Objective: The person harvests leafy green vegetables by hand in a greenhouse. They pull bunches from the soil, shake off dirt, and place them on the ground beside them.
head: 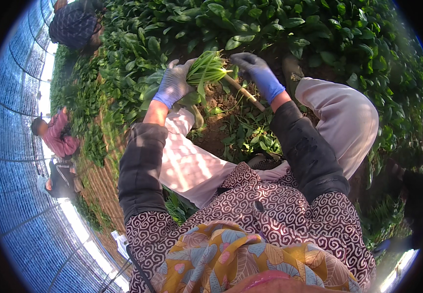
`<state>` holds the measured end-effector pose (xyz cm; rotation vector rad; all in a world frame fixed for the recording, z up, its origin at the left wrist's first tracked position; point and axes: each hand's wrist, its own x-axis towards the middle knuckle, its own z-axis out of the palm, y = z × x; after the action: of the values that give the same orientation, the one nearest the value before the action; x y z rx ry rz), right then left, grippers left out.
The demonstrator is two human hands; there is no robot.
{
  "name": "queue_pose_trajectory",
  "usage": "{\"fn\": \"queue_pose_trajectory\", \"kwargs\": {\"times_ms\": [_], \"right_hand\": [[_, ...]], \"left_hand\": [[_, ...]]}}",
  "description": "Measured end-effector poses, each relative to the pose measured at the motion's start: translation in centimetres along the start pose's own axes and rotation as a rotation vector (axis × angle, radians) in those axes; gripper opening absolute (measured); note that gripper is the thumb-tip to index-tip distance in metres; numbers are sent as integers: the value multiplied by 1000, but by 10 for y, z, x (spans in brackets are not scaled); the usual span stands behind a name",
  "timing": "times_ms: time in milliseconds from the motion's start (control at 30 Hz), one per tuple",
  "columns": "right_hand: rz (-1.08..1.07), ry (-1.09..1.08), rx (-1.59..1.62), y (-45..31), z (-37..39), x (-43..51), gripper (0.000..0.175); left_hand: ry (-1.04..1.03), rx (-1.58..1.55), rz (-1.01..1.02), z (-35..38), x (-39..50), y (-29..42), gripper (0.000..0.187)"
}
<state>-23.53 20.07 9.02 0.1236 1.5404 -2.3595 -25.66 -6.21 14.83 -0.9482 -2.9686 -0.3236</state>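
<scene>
My left hand [175, 82], in a thin glove with a purple cuff, grips a bunch of leafy greens [208, 69] that look like spinach. The pale green stems point to the right, and the leaves hang below and left of the hand. Just right of the stem ends is my right hand [257, 71], gloved alike, its fingers bent and apart from the bunch. I see nothing in it, though its palm side is shaded. A wooden handle [246, 93] slants over the soil between my hands; its upper end is hidden behind the stems.
Dense leafy plants [270, 25] grow ahead and to the right. Loose leaves [259, 137] lie on soil between my legs. At left, a person in pink [59, 133], a person in dark clothing [63, 177] and another person [72, 25] are beside the rows, near a blue mesh wall [14, 146].
</scene>
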Motion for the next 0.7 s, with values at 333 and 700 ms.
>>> {"fn": "queue_pose_trajectory", "kwargs": {"times_ms": [333, 700], "right_hand": [[-46, -40, -226, 8, 16, -2, 22], [-133, 170, 294, -8, -7, 2, 24]], "left_hand": [[-314, -699, -161, 3, -4, -1, 60], [-440, -601, -62, -5, -2, 1, 68]]}}
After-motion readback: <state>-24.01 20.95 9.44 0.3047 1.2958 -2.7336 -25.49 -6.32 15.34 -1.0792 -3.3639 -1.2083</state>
